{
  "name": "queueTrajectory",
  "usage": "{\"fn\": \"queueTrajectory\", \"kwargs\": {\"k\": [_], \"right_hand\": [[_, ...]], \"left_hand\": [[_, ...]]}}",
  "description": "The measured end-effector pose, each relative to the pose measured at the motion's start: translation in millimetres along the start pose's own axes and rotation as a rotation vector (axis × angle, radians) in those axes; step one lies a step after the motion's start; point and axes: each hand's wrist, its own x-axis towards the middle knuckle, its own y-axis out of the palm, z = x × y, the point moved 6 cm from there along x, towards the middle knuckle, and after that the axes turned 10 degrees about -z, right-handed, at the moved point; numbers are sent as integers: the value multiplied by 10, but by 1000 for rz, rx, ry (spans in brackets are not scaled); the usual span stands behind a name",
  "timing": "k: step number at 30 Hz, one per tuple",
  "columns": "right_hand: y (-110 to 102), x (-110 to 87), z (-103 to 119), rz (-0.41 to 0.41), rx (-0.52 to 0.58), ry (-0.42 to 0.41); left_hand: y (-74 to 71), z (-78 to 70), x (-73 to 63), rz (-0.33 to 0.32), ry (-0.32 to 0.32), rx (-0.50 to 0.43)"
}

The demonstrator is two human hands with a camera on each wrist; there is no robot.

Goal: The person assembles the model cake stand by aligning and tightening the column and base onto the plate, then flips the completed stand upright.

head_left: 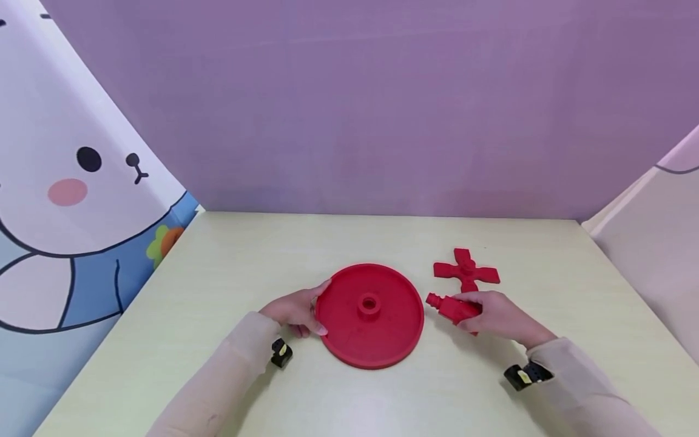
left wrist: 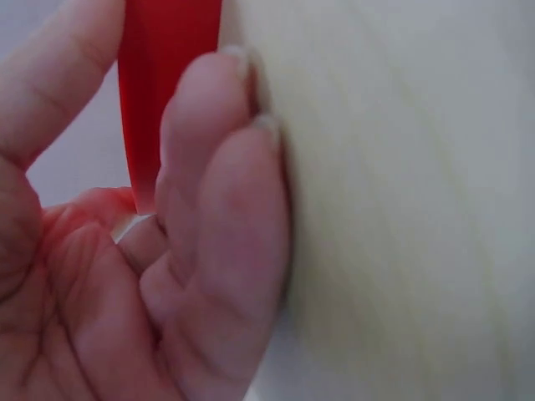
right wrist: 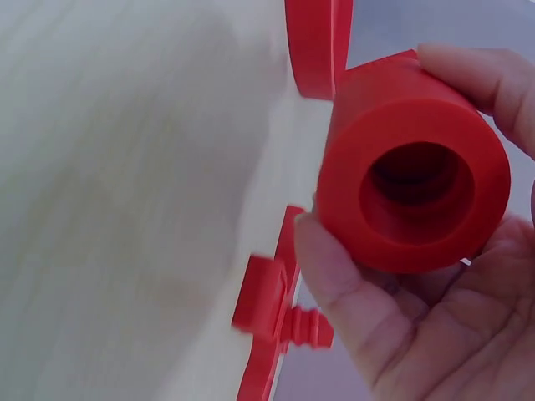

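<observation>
A red round disc [head_left: 369, 337] with a raised rim and a central socket [head_left: 369, 305] lies on the table. My left hand [head_left: 297, 309] grips its left edge, thumb at the near side; in the left wrist view the red rim [left wrist: 155, 92] passes between the fingers. Just right of the disc, my right hand [head_left: 501, 315] holds a red cylindrical piece [head_left: 455, 309], its ribbed stem pointing left toward the disc. The right wrist view shows the hollow round end of this cylinder [right wrist: 343, 192]. Behind the right hand lies a red four-armed cross [head_left: 483, 274], partly hidden, with a ribbed peg [right wrist: 309, 327].
The pale table [head_left: 262, 243] meets a purple backdrop [head_left: 382, 121] at its far edge. A cartoon-printed panel [head_left: 82, 243] borders the left side, and a pale panel [head_left: 655, 237] the right. Each wrist wears a small black camera.
</observation>
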Motion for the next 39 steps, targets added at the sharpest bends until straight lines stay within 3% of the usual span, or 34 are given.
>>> {"fn": "queueTrajectory", "kwargs": {"k": [12, 26, 33, 39], "right_hand": [[237, 178, 290, 23, 79, -107], [348, 274, 533, 31, 76, -93], [416, 318, 677, 59, 63, -161], [458, 352, 765, 91, 55, -162]], "left_hand": [[11, 36, -22, 13, -5, -1], [-3, -20, -10, 15, 19, -23], [6, -6, -13, 29, 14, -34], [10, -8, -25, 38, 24, -24]]}}
